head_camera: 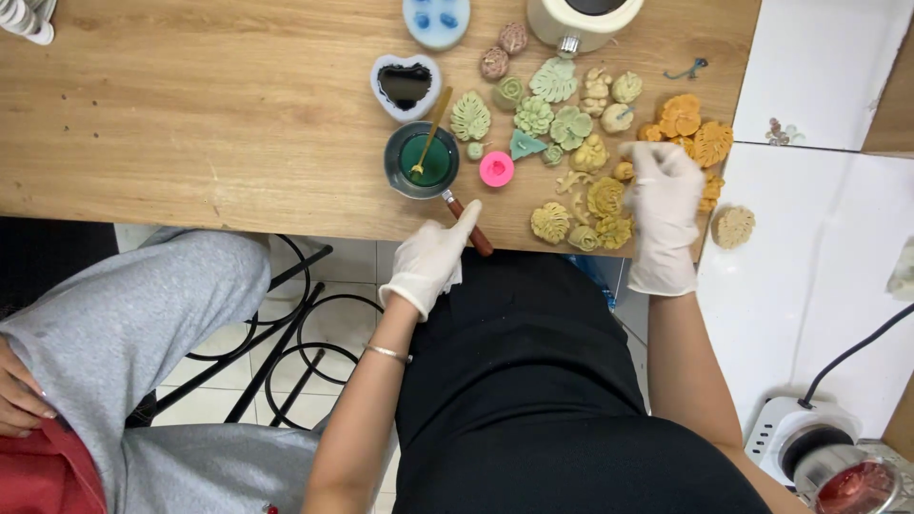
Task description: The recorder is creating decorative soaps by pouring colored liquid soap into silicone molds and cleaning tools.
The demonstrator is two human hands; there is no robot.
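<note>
Both my hands wear white gloves. My left hand (431, 259) grips the brown handle (473, 228) of a small metal pot (422, 160) that holds dark green liquid and a wooden stick (431, 131). My right hand (662, 214) rests on the table edge among several small moulded wax shapes, its fingers beside a yellow flower piece (606, 197); whether it pinches one is hidden. Green leaf shapes (469, 116) and orange pieces (695, 133) lie spread around. A pink round mould (496, 168) sits to the right of the pot.
A white heart-shaped mould (406, 84) with a dark centre and a blue mould (437, 19) stand behind the pot. A cream jar (581, 21) is at the back. Another person's grey-trousered leg (133, 314) is at left. An electric burner (809, 452) sits lower right.
</note>
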